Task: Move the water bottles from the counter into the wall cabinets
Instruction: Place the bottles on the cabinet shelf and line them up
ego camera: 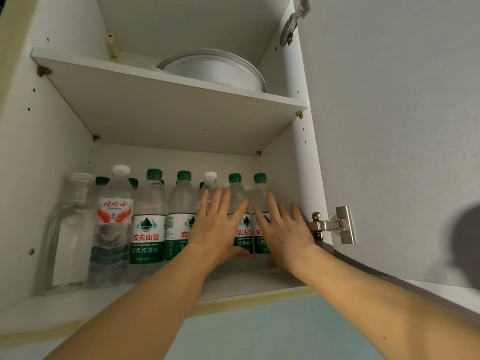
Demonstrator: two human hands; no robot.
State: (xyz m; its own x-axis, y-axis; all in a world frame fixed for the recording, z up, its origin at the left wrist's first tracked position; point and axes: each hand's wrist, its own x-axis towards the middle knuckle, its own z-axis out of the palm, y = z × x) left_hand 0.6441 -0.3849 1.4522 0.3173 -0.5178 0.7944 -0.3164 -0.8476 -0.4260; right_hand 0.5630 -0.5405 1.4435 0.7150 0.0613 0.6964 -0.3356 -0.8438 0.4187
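We look up into an open wall cabinet [20, 178] whose lower shelf [155, 292] carries a row of water bottles. At the far left stands a clear bottle with a clear cap [70, 229]. Just beside it is a white-capped bottle with a red and white label [114, 222], then a green-capped bottle with a green label [149, 224], and another like it [180, 219]. More caps show behind this front row, so a second row stands at the back.

Our left hand [218, 227] reaches in next, fingers straight and spread, laid flat in front of a white-capped bottle [210, 180] and a green-capped one [235, 188]; the fingertips lie at shoulder height on these bottles and the thumb points down toward the shelf. We cannot tell whether the palm actually touches them.

Our right hand [283, 229] is just beside it, also with fingers straight and spread, covering the label of the last green-capped bottle [260, 188], which stands nearest the right cabinet wall. Neither hand curls round anything.

On the upper shelf [155, 105] rests a stack of white plates [215, 70]. At the right, the open door [389, 126] hangs on a metal hinge [335, 226].
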